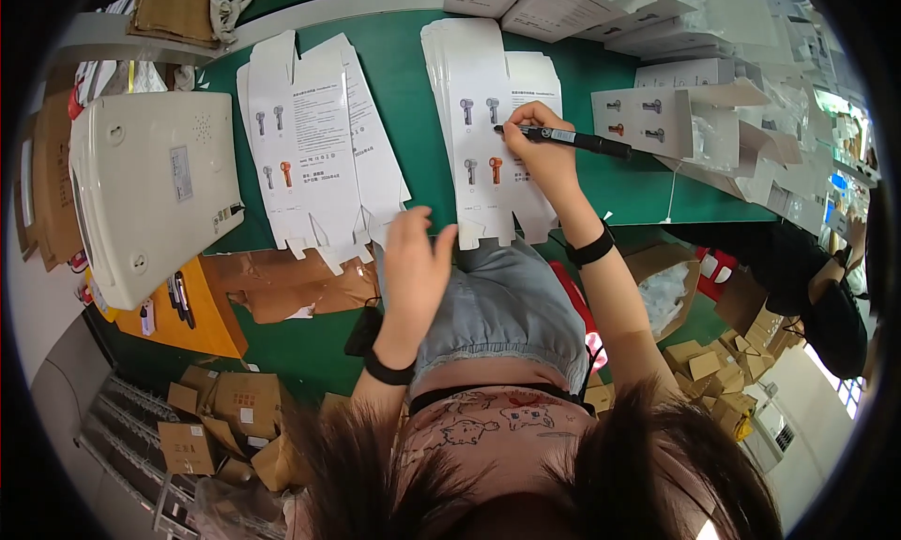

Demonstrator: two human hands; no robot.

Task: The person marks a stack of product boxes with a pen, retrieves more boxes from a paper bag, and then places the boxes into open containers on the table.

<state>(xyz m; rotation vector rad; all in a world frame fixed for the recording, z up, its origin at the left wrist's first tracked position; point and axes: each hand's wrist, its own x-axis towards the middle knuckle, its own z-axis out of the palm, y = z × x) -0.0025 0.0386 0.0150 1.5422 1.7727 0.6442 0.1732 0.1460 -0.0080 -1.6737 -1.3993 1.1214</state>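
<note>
My right hand (542,148) grips a black marker pen (582,142), its tip at the printed pictures on a stack of flat white box blanks (483,188). Small handheld devices, one of them orange, are printed on the top blank. My left hand (416,263) hovers by the table's front edge, left of that stack, fingers apart and holding nothing. Left of it lies a second pile of flat white box blanks (319,193), slightly fanned, with the same kind of pictures and printed text. Both wrists wear dark bands.
A pale plastic machine casing (169,188) stands at the left. Folded white boxes (648,122) and clear plastic wrapping crowd the right and back of the green table (413,99). Several pens (180,299) lie on an orange surface below left. Cardboard boxes (239,410) fill the floor; another person (798,277) is at the right.
</note>
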